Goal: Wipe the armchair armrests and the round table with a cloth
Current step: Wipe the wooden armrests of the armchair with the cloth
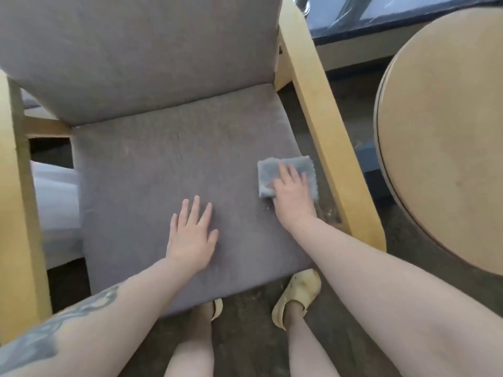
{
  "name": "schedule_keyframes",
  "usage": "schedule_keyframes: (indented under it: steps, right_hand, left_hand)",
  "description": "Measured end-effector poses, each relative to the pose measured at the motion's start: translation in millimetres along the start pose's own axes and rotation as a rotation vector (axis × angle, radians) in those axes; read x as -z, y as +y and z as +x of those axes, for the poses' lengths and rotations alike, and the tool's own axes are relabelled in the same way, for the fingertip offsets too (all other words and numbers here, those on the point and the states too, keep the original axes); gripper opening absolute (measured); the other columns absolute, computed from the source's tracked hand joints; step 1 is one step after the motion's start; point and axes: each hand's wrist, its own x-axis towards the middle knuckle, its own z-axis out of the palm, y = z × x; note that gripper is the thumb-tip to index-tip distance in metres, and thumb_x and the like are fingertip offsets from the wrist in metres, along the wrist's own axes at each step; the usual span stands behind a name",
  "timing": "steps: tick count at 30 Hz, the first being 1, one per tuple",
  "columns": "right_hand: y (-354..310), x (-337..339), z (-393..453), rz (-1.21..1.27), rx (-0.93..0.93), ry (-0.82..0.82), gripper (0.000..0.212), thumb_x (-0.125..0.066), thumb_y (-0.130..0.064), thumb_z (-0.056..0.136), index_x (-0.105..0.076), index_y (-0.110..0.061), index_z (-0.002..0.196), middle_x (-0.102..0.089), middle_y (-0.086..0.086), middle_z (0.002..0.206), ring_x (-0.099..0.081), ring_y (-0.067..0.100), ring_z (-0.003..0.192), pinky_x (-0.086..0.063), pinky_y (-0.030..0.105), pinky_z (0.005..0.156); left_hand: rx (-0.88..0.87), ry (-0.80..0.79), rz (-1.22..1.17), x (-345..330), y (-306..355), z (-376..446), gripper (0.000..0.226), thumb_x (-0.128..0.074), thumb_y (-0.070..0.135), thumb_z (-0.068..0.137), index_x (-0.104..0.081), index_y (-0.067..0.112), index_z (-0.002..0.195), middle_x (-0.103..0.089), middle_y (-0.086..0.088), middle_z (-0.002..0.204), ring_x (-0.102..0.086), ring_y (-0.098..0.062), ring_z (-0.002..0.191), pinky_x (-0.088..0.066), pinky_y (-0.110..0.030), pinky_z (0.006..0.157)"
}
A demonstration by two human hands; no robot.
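We take the grey seat cushion [168, 170] of the armchair as our landmark and place everything from it. Our left hand [192, 235] lies flat on the cushion near its front edge, fingers straight and slightly spread, holding nothing. Our right hand [292, 194] rests palm-down at the cushion's right edge on a folded grey cloth [285, 175], the fingers laid out straight over it and pressing rather than curling round it; the cloth lies flat on the cushion with its far part showing beyond the fingertips. Just right of the cushion runs the pale wooden right armrest [321, 126], sloping from the backrest [136, 50] down toward the front; the cloth does not touch it. The left armrest [13, 200] stands on the cushion's other side, well apart from both hands. Farther right, beyond the right armrest, we see the round table [446, 137], its pale top bare where it shows. Below the cushion's front edge our feet stand on the dark floor [353, 104] in yellow slippers [296, 295].
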Motion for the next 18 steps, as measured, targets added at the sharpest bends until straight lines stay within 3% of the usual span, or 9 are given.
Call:
schedule_keyframes:
  steps: [1, 2, 4, 6, 9, 10, 12, 14, 18]
  right_hand:
    - [-3.3, -15.9, 2.6, 0.054, -0.063, 0.020, 0.041, -0.049, -0.010, 0.096, -0.041, -0.011, 0.136, -0.009, 0.009, 0.161, -0.009, 0.024, 0.147, -0.016, 0.042, 0.117]
    - [-6.9, -31.5, -0.9, 0.114, -0.106, 0.078, 0.046, -0.050, -0.007, 0.094, -0.039, -0.010, 0.139, -0.012, 0.008, 0.160, -0.011, 0.023, 0.147, -0.020, 0.041, 0.117]
    - [-16.8, -53.1, -25.7, 0.248, -0.055, 0.247, 0.054, -0.054, 0.003, 0.085, -0.048, -0.009, 0.137, -0.042, 0.009, 0.148, -0.039, 0.022, 0.137, -0.039, 0.037, 0.108]
    - [-19.7, -63.5, -68.6, 0.266, 0.190, 0.277, 0.051, -0.054, 0.004, 0.077, -0.062, -0.009, 0.125, -0.063, 0.005, 0.128, -0.059, 0.020, 0.118, -0.047, 0.031, 0.096]
    - [5.6, -49.5, -99.9, 0.202, 0.505, 0.281, 0.044, -0.046, 0.001, 0.083, -0.067, -0.011, 0.119, -0.067, 0.003, 0.122, -0.065, 0.018, 0.109, -0.052, 0.035, 0.090]
    - [13.6, -45.0, -91.5, 0.199, 0.491, 0.345, 0.043, -0.042, 0.002, 0.085, -0.068, -0.010, 0.118, -0.065, 0.005, 0.125, -0.062, 0.019, 0.112, -0.050, 0.038, 0.092]
    - [10.7, -36.1, -61.2, 0.274, 0.207, 0.435, 0.045, -0.041, 0.006, 0.084, -0.065, -0.006, 0.120, -0.055, 0.010, 0.137, -0.050, 0.025, 0.128, -0.039, 0.044, 0.106]
    - [-19.4, -38.1, -41.8, 0.349, -0.069, 0.341, 0.047, -0.042, 0.008, 0.085, -0.058, -0.006, 0.127, -0.047, 0.011, 0.145, -0.040, 0.029, 0.135, -0.030, 0.045, 0.113]
    - [-50.0, -77.4, -118.2, 0.235, 0.354, 0.127, 0.046, -0.038, -0.008, 0.074, -0.070, -0.013, 0.107, -0.065, 0.001, 0.125, -0.061, 0.020, 0.117, -0.054, 0.034, 0.089]
  left_hand:
    - [-0.003, -0.003, -0.012, -7.2, -5.4, 4.2, 0.062, -0.031, 0.040, 0.099, -0.003, 0.027, 0.153, 0.011, -0.001, 0.160, 0.013, -0.025, 0.146, -0.001, -0.043, 0.119]
    - [-0.011, 0.006, -0.029, -14.4, -10.7, 7.0, 0.063, -0.032, 0.039, 0.099, -0.002, 0.028, 0.153, 0.011, -0.001, 0.160, 0.013, -0.025, 0.147, -0.001, -0.043, 0.118]
    - [-0.041, 0.044, -0.052, -23.8, -19.9, 9.5, 0.065, -0.034, 0.040, 0.099, 0.001, 0.030, 0.152, 0.011, 0.001, 0.160, 0.012, -0.024, 0.147, 0.000, -0.044, 0.118]
    - [-0.075, 0.072, -0.066, -28.3, -27.4, 9.4, 0.065, -0.036, 0.041, 0.098, 0.001, 0.032, 0.152, 0.010, 0.003, 0.160, 0.011, -0.022, 0.147, 0.000, -0.043, 0.118]
    - [-0.092, 0.074, -0.085, -29.2, -31.8, 4.7, 0.066, -0.037, 0.040, 0.098, 0.002, 0.032, 0.151, 0.011, 0.005, 0.159, 0.013, -0.020, 0.147, 0.001, -0.042, 0.118]
    - [-0.089, 0.066, -0.088, -28.4, -32.1, 3.7, 0.067, -0.037, 0.040, 0.098, 0.004, 0.032, 0.151, 0.012, 0.005, 0.159, 0.014, -0.019, 0.146, 0.002, -0.042, 0.118]
    - [-0.082, 0.048, -0.089, -28.1, -31.6, 2.4, 0.067, -0.035, 0.039, 0.098, 0.006, 0.032, 0.151, 0.015, 0.005, 0.159, 0.016, -0.019, 0.146, 0.003, -0.042, 0.118]
    - [-0.074, 0.044, -0.109, -28.2, -29.9, 2.1, 0.067, -0.035, 0.039, 0.098, 0.006, 0.032, 0.151, 0.015, 0.005, 0.159, 0.016, -0.019, 0.146, 0.004, -0.042, 0.117]
    - [-0.081, 0.050, -0.112, -26.2, -31.0, 2.7, 0.067, -0.039, 0.036, 0.097, 0.000, 0.031, 0.152, 0.010, 0.003, 0.160, 0.012, -0.021, 0.147, 0.002, -0.043, 0.118]
